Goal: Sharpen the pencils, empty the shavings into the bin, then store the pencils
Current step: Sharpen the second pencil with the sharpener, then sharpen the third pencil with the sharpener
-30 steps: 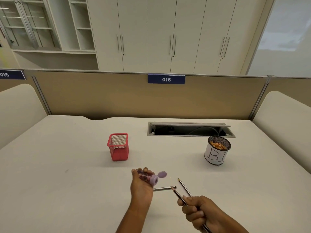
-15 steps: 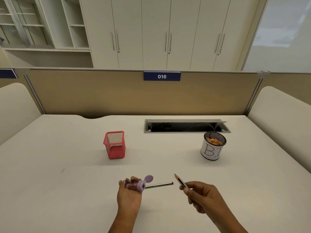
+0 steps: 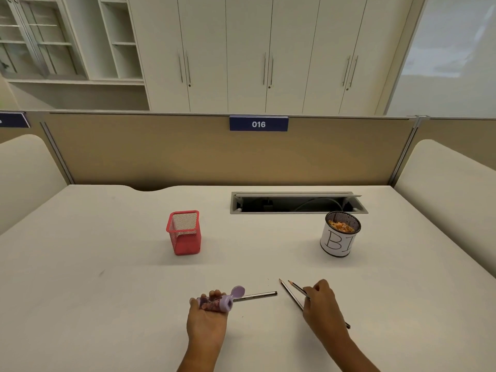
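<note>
Left hand (image 3: pixel 206 319) palm-up gripping purple sharpener (image 3: pixel 218 303), lid open, pencil (image 3: pixel 256 295) lying just beside it, right hand (image 3: pixel 323 306) curled over two sharpened pencils (image 3: pixel 290 293) on desk (image 3: pixel 107 304), grip unclear, red holder (image 3: pixel 184 233) and bin (image 3: pixel 338 241) beyond.

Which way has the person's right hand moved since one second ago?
Yes. The right hand has moved forward, away from the person, nearer the round mesh bin with a white label; it now rests on two dark wooden pencils.

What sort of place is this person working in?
Probably an office workstation: a desk walled by a beige partition bearing a plate numbered 016, a cable hatch in the desktop, tall cupboards behind.
</note>
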The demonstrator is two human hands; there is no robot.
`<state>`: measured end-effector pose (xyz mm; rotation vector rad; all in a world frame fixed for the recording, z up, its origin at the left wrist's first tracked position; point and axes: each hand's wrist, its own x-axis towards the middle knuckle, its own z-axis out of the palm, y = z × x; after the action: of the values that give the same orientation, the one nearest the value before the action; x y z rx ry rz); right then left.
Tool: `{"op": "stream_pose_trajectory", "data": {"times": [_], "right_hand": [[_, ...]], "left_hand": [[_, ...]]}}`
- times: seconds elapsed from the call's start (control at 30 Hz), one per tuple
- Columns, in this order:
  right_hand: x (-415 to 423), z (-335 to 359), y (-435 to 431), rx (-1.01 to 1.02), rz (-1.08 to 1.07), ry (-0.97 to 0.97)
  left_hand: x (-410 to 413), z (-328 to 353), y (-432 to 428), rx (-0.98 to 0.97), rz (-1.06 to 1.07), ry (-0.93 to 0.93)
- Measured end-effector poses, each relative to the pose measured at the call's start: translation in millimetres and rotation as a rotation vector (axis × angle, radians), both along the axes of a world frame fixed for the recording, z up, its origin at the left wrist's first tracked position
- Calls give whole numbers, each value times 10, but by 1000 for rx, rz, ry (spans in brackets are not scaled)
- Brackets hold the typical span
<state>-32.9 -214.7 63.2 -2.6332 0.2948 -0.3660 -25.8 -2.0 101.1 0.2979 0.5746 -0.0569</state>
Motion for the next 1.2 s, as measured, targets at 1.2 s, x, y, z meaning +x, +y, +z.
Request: {"op": "stream_pose_trajectory", "data": {"times": [1.2], "right_hand": [[276, -270, 568, -397, 477, 43]], "left_hand": [[-48, -14, 107, -50, 18, 46]]}}
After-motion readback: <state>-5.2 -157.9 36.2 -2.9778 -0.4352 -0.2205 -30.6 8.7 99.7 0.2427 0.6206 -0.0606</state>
